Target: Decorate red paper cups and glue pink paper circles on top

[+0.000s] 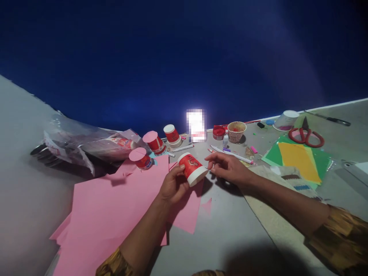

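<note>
A red and white paper cup [191, 167] lies tilted in my left hand [174, 184], the thumb on its side and the fingers beneath. Just right of the cup's wide end is my right hand [228, 168], its thumb and fingers pinched together. Something small and pale seems to show at those fingertips, too little to name. Below the left hand spreads pink paper [120, 207], with a small pink scrap [207, 206] to the right.
Red cups with pink paper on top [153, 141] stand at the back left, near a plastic bag [94, 140]. Pens [183, 148] and a patterned cup [237, 132] are behind my hands. Red-handled scissors [306, 137] lie on coloured paper [299, 159] at the right.
</note>
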Demonstrator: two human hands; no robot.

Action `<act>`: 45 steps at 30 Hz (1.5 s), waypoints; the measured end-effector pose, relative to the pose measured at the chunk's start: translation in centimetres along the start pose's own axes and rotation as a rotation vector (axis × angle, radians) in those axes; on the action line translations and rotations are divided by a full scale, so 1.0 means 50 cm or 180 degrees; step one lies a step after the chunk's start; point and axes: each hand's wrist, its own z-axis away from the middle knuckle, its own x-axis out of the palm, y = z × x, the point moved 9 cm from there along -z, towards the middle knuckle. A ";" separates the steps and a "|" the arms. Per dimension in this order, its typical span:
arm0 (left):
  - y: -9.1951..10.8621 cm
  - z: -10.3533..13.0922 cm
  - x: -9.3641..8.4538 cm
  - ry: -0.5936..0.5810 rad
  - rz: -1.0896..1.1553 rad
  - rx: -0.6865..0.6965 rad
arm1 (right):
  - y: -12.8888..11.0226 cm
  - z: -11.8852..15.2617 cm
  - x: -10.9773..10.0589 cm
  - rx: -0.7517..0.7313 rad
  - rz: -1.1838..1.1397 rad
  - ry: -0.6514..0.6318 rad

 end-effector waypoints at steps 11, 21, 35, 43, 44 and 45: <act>-0.026 0.023 0.001 -0.0193 -0.0741 0.0289 | -0.103 0.068 0.023 -0.2475 0.2887 0.0858; 0.029 0.042 0.031 -0.0213 -0.2216 0.1077 | -0.122 0.098 0.075 -0.2927 0.3315 0.0328; 0.036 0.057 0.036 -0.0322 -0.2783 0.1432 | -0.115 0.083 0.044 -0.2703 0.3833 0.1049; 0.055 0.077 0.054 -0.0342 -0.3361 0.1802 | -0.121 0.101 0.076 -0.2904 0.3526 0.0709; 0.057 0.076 0.049 -0.0315 -0.3279 0.1857 | -0.119 0.096 0.070 -0.2839 0.3422 0.0746; 0.058 0.074 0.042 -0.0292 -0.3095 0.1870 | -0.116 0.091 0.063 -0.2758 0.3324 0.0789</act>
